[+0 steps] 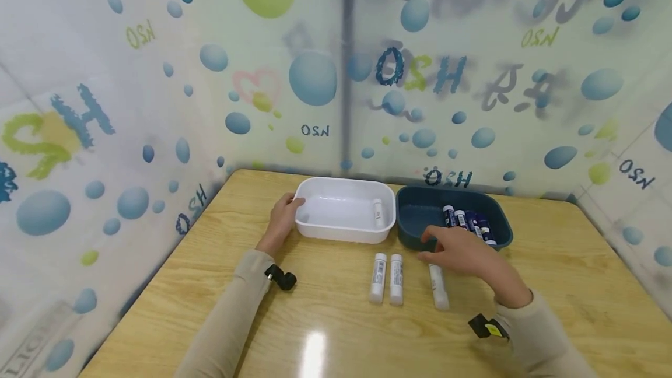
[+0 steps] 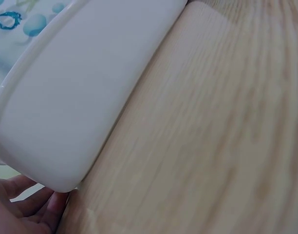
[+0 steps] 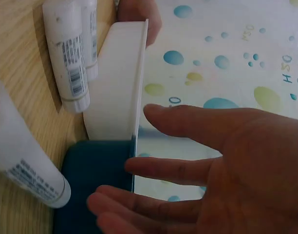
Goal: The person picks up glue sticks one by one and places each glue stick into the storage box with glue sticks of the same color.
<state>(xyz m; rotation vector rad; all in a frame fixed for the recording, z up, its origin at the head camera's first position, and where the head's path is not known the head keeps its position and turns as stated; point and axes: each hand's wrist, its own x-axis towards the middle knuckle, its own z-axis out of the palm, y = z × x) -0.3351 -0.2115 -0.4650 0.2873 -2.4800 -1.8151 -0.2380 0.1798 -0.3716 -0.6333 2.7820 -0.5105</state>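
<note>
My left hand (image 1: pixel 283 217) grips the left end of a white plastic basin (image 1: pixel 336 236), thumb over the rim and fingers against the outside. One white tube (image 1: pixel 378 213) lies inside at its right end. My right hand (image 1: pixel 462 252) hovers palm-down at the front of a dark teal basin (image 1: pixel 420 196), fingers spread and holding nothing. Below that hand, a white barcoded tube (image 1: pixel 438 287) lies on the table, its far end partly hidden. Two similar tubes, a left one (image 1: pixel 378 279) and a right one (image 1: pixel 396 280), lie side by side before the white basin.
Several dark blue tubes with white ends (image 1: pixel 475 225) lie in the right part of the teal basin. The basins stand side by side near the back of the wooden table (image 1: pixel 325 319). A bubble-printed curtain (image 1: pixel 325 150) hangs behind and beside the table.
</note>
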